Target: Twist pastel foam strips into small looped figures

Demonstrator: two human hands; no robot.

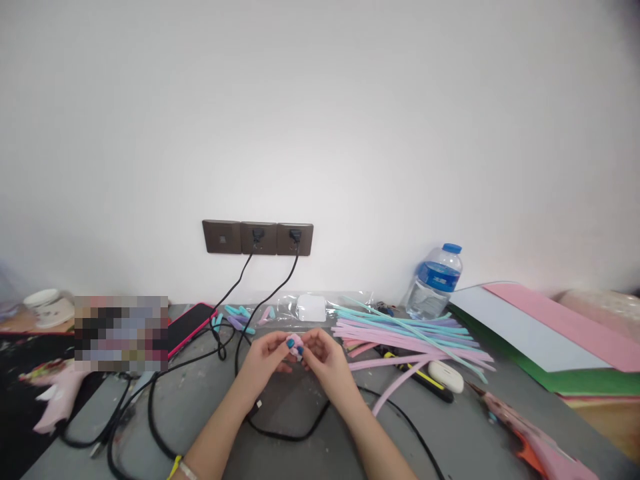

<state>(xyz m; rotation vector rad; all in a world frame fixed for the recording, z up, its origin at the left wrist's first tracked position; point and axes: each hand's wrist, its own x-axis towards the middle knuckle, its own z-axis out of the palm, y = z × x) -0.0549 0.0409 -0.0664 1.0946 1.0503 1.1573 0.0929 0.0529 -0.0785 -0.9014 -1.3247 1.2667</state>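
Note:
My left hand (264,360) and my right hand (326,360) meet over the middle of the grey table (210,407). Both pinch a small pink fuzzy piece (296,347) between their fingertips, held just above the table. It looks like a curled bit of pipe cleaner. A pile of long pink, purple and teal pipe cleaners (405,333) lies just right of my right hand. Short cut pieces (239,319) in teal and purple lie behind my left hand.
Black cables (150,407) run from wall sockets (257,238) across the table. A water bottle (434,280) stands at the back right, coloured paper sheets (545,327) beyond it. A pink glue gun (530,433) lies front right, another (60,393) at left. A white earbud case (446,376) and a black-yellow tool (415,375) lie near the pile.

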